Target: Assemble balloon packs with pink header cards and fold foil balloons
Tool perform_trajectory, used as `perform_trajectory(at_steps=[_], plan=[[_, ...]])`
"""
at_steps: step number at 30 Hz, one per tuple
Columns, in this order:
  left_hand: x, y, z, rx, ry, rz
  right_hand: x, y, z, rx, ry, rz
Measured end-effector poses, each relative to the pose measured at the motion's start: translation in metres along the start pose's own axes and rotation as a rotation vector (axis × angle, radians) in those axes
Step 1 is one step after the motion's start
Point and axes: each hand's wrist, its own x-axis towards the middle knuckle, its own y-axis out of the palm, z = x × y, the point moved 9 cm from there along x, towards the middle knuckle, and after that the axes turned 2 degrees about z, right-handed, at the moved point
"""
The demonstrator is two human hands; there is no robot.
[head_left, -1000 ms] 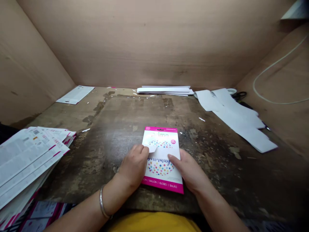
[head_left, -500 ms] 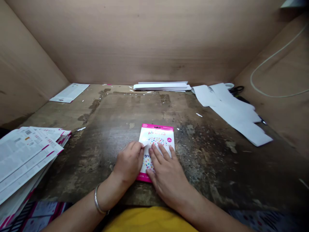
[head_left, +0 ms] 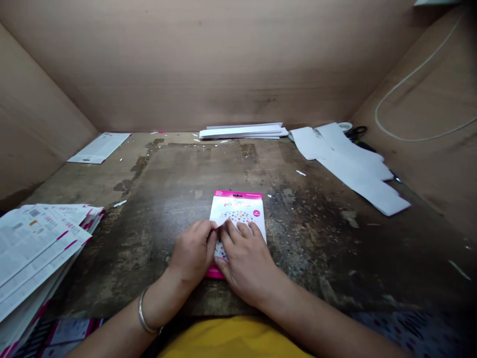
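A pink-and-white balloon pack (head_left: pixel 238 211) with a coloured-dot print lies flat on the worn wooden table (head_left: pixel 309 233), straight in front of me. My left hand (head_left: pixel 192 253) rests on its left edge with the fingers curled and pinched at a small white sticker I can barely see. Fingers stretched flat, my right hand (head_left: pixel 244 261) lies across the pack's middle and lower part and presses down. Both hands touch each other over the pack. A metal bangle sits on my left wrist.
A fanned stack of printed packs (head_left: pixel 37 248) lies at the left. White paper strips (head_left: pixel 350 166) lie at the right, more white sheets (head_left: pixel 242 132) at the back, one printed sheet (head_left: pixel 99 147) back left. Scissors (head_left: pixel 356 132) and a white cable (head_left: pixel 410 107) are at the right wall.
My right hand has moved from the pack's right edge onto its middle and flattened there beside my left hand. The white sticker that showed a second ago is now mostly covered.
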Motion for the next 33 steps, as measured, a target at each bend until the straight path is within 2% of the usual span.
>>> perform_trajectory(at_steps=[5, 12, 19, 24, 28, 33], plan=[[0.001, 0.003, -0.005, 0.077, 0.046, 0.028, 0.001, -0.003, -0.001, 0.019, 0.015, 0.004], [-0.002, 0.001, 0.007, -0.025, -0.065, -0.025, -0.006, 0.004, 0.000, 0.062, -0.034, 0.049], [-0.001, 0.001, -0.007, 0.091, 0.049, -0.016, -0.009, -0.001, -0.001, 0.193, -0.051, -0.003], [0.000, 0.009, -0.012, 0.223, 0.090, 0.067, -0.022, -0.009, -0.020, 0.395, -0.105, 0.024], [0.000, 0.013, -0.011, 0.267, 0.083, 0.107, -0.030, -0.007, -0.031, 0.333, -0.046, 0.002], [0.000, 0.016, -0.015, 0.289, 0.108, 0.125, -0.027, 0.002, -0.022, 0.242, -0.045, 0.033]])
